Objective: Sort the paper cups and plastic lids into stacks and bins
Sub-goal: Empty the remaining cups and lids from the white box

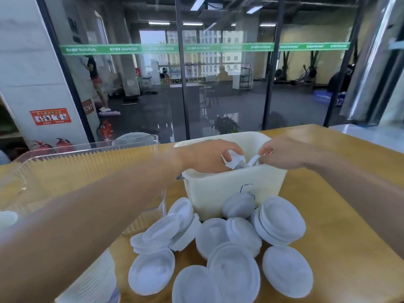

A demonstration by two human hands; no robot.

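While both arms reach forward over the wooden table (341, 241), the hands meet above the cream rectangular plastic bin (231, 186), which serves as the landmark for everything else. The left hand (207, 156) hangs over the bin's opening with its fingers curled around a white plastic lid (232, 159), pinching it near the rim. The right hand (284, 153) comes in from the bin's right side, its fingertips gripping another thin white piece (254, 160) just inside the opening; motion blur keeps that piece from being told apart as a lid or a cup.

Nearer the person than the bin, a loose heap of round white plastic lids (236, 265) lies on the table, some overlapping, some flat. At the right of that heap, touching the bin's near wall, several lids sit nested in a short tilted stack (282, 219). One greyer lid (239, 205) leans against the bin's front face.

Left of the bin stands a clear ribbed plastic container (87, 162), partly hidden by the left forearm. Nearer still, at the lower left, a stack of white paper cups (96, 281) shows beneath that arm.
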